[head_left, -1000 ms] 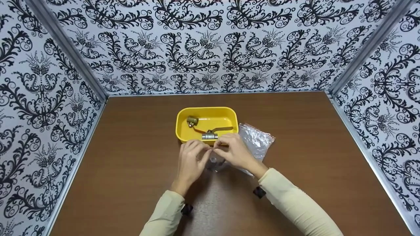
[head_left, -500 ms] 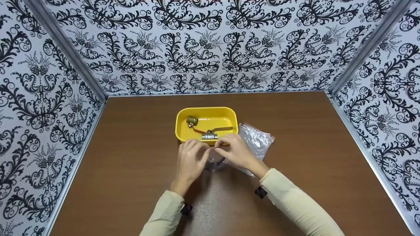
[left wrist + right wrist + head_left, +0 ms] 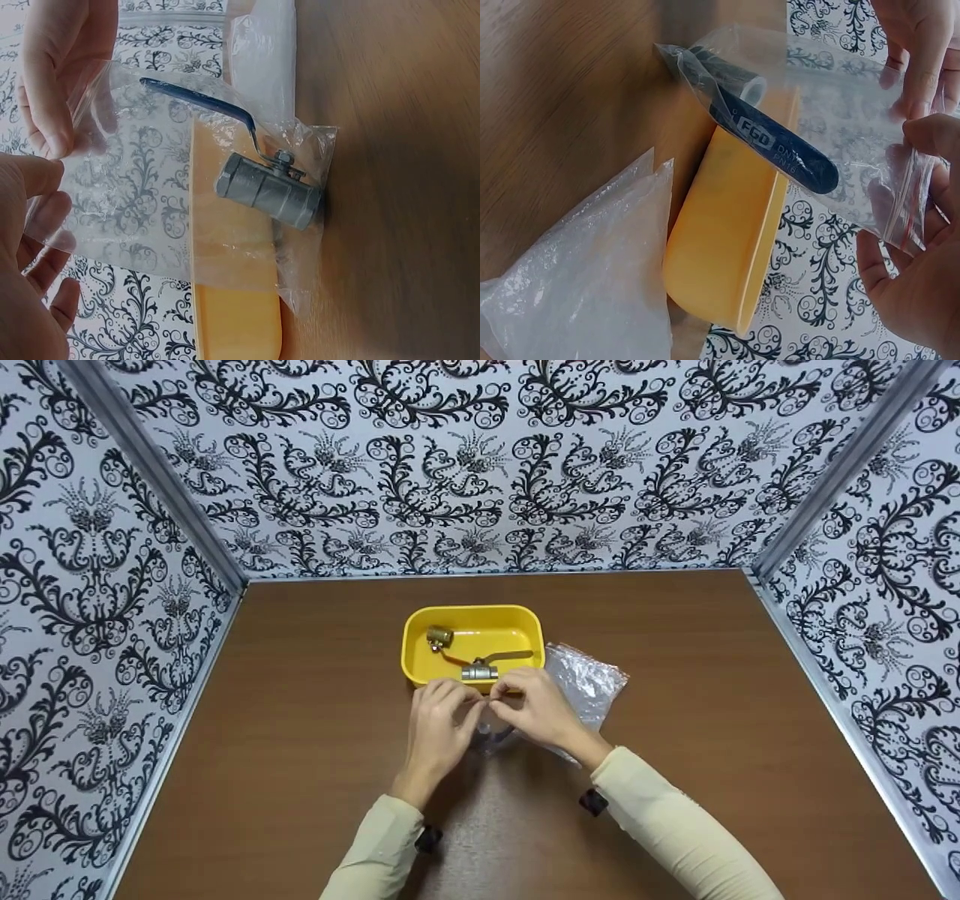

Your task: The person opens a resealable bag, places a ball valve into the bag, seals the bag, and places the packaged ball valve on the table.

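Observation:
A clear zip bag [image 3: 142,202] hangs upright in front of the yellow bin, its red-striped top edge pinched by both hands. Inside it sits a grey metal ball valve [image 3: 266,191] with a blue lever handle [image 3: 772,142]. My left hand [image 3: 439,727] grips the bag's top from the left, between thumb and fingers. From the right, my right hand [image 3: 534,705] pinches the same edge close to the left fingertips. In the head view, the hands partly hide the bag and valve. The bag's bottom is at or just above the table; I cannot tell which.
Behind the hands stands the yellow bin [image 3: 472,610], holding a brass valve [image 3: 440,636] and a silver valve [image 3: 480,670] with long levers. More clear plastic bags [image 3: 589,682] lie right of the bin on the brown table [image 3: 315,720]. Patterned walls [image 3: 480,472] enclose the table's back and sides.
Both hands stay almost in place at the bag's top edge. The bag and the valve in it sway slightly beneath the fingers.

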